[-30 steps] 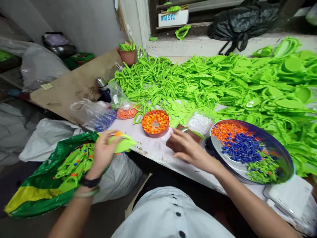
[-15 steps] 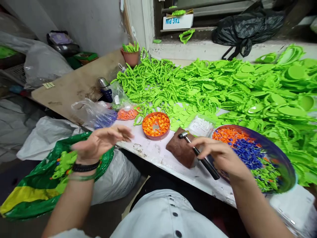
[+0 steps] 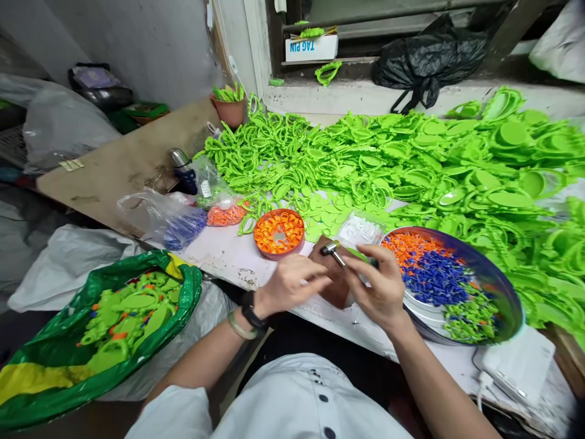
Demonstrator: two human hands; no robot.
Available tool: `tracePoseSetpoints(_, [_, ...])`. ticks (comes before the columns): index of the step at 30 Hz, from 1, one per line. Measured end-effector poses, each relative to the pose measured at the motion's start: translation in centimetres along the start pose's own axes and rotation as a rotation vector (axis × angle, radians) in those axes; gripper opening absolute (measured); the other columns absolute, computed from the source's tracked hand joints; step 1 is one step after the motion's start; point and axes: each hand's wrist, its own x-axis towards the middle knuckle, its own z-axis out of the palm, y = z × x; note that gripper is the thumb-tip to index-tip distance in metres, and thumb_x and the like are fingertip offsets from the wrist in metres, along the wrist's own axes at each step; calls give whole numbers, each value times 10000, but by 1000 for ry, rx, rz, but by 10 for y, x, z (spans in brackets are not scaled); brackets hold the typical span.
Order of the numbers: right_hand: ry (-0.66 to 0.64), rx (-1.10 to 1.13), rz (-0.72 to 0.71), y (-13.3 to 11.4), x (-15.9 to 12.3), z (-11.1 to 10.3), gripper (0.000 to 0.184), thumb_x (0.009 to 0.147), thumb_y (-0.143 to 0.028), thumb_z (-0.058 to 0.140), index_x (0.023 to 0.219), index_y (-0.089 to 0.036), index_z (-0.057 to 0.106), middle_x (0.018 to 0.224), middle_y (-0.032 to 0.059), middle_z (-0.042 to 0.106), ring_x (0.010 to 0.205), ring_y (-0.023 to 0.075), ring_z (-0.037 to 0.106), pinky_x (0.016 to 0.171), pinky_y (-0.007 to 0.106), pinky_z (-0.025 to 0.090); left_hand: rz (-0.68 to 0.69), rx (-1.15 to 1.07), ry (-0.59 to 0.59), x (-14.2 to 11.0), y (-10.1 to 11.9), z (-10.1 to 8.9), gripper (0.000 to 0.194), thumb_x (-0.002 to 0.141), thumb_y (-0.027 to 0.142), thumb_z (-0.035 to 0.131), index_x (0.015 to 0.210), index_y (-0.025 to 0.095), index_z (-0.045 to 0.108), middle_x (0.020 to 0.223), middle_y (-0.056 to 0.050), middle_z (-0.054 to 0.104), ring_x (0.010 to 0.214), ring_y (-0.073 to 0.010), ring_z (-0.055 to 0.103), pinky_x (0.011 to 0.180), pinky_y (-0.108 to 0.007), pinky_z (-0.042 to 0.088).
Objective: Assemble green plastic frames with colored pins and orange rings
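A small hammer with a metal head lies on a brown block near the table's front edge. My right hand is over the hammer's handle, fingers curved and apart; it hides most of the handle, so contact is unclear. Left of the block, my left hand reaches toward the right hand with fingers stretched out and nothing visible in them. Behind my left hand stands a round red tin of orange rings. Beside my right hand is a large round tin of small orange, blue and green pieces.
Bright green plastic frames are heaped across the table's back. Left, a green sack holds assembled green pieces. Clear bags of small parts lie at the table's left. A white box-shaped device with a cable sits at right.
My left hand has moved right, from near the green sack to beside the brown block. My right hand has shifted slightly left over the hammer, which stays on the block. The view has moved slightly right.
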Motion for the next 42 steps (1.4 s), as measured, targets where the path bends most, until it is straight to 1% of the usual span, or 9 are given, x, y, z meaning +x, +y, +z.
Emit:
tracePoseSetpoints(4, [213,5,327,30,0,-17,152,925,-292,570,994,-219,684,1020,99,618,1011,255,618,877,466,535,-394,137,602,6,-70,-95,210,887,354,603,927,159,670,626,21,604,619,-128,574,695,-287,481])
tracePoseSetpoints(8, [20,45,328,41,-1,-19,161,930,-283,550,948,-211,693,997,95,623,948,228,622,819,411,535,-633,440,244,17,-141,-151,79,756,190,697,819,147,676,731,-19,643,843,-184,626,852,-291,461])
tracePoseSetpoints(11, [-265,96,246,43,-3,-12,194,947,-266,518,981,-222,703,1057,98,626,992,223,634,842,388,534,-719,553,122,22,-171,-145,76,745,172,703,807,167,660,807,-56,673,919,-236,634,898,-329,451])
tracePoseSetpoints(16, [-643,46,177,69,21,4,244,951,-232,489,1020,-202,721,979,89,696,914,216,662,838,360,518,-792,626,165,26,-187,-131,200,724,108,676,917,121,626,907,-117,697,959,-271,614,911,-379,429])
tracePoseSetpoints(23, [-1018,-303,94,107,87,85,324,954,-176,446,1148,-143,704,1091,133,714,979,220,656,817,276,444,-768,690,301,-15,-157,-145,268,818,174,550,1043,95,670,979,-149,661,993,-295,590,930,-414,440])
tracePoseSetpoints(30, [-1064,-268,11,120,95,160,294,928,-115,455,1067,-104,714,1149,198,630,1032,249,582,860,314,413,-516,498,697,-38,-92,-131,384,761,387,685,1062,158,750,666,24,505,653,-153,507,720,-308,468])
tracePoseSetpoints(33, [-1045,-185,23,126,94,164,208,914,-143,506,931,-103,710,1134,188,630,1045,245,546,927,334,390,-525,64,790,-26,-64,-110,421,689,361,758,1056,155,738,670,28,592,598,-117,524,614,-257,446])
tracePoseSetpoints(36, [-947,-115,113,131,99,157,178,907,-200,525,894,-109,678,1145,166,614,1090,239,512,968,340,378,-571,-453,709,-14,-43,-87,443,603,241,820,1034,189,734,882,-37,716,770,-144,647,673,-240,507])
tracePoseSetpoints(42, [-568,444,806,124,96,117,189,842,-329,555,742,-184,487,685,13,559,662,131,549,652,267,464,-692,-943,487,-3,-30,-48,444,646,141,754,1083,207,726,1022,-83,740,963,-196,680,816,-314,561])
